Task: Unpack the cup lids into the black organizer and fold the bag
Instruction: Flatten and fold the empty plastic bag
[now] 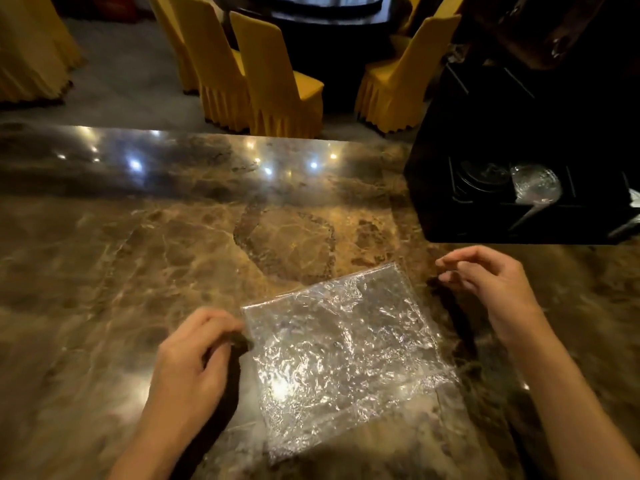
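A clear, crinkled plastic bag [343, 351] lies flat and empty on the brown marble counter [138, 271], close to me. My left hand [194, 358] rests at the bag's left edge, its fingertips curled against the near-left corner. My right hand [491, 275] hovers just right of the bag's far corner, fingers loosely bent, holding nothing. The black organizer [485, 216] stands at the counter's right; clear cup lids [535, 183] and darker lids [481, 178] show in its compartments.
Beyond the counter's far edge stand several chairs in yellow covers [277, 81] around a dark round table [329, 8]. A dark cabinet [554, 29] rises behind the organizer at the right.
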`<state>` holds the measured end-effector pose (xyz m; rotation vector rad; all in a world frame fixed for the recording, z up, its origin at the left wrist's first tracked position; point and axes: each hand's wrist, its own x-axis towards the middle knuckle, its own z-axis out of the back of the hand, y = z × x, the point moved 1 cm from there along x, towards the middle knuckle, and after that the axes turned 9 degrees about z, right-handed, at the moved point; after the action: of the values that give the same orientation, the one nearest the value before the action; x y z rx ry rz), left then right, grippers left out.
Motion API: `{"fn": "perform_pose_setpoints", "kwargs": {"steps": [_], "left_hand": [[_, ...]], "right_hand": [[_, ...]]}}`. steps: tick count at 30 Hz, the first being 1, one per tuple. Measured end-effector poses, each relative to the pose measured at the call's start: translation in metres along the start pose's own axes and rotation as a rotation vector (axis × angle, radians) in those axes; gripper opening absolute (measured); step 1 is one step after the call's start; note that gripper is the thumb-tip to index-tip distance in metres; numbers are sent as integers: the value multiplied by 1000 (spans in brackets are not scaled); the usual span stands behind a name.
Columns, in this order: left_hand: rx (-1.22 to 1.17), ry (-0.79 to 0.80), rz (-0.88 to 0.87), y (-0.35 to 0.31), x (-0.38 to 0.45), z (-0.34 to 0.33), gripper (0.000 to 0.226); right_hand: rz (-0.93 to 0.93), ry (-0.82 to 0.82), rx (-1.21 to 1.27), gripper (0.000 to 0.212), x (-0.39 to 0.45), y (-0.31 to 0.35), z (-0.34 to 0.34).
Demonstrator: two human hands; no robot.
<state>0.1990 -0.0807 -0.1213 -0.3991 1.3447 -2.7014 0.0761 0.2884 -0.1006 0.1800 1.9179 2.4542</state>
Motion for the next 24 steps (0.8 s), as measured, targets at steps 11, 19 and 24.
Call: {"fn": "perform_pose_setpoints", "kwargs": {"steps": [11, 19, 24], "left_hand": [[758, 382, -149, -22, 1, -97, 64], [847, 329, -56, 0, -8, -88, 66], [825, 317, -43, -3, -11, -76, 63]], "right_hand": [[434, 584, -917, 57, -90, -14, -129], [354, 536, -1182, 61, -81, -51, -85], [230, 445, -1171, 64, -70, -56, -41]]}}
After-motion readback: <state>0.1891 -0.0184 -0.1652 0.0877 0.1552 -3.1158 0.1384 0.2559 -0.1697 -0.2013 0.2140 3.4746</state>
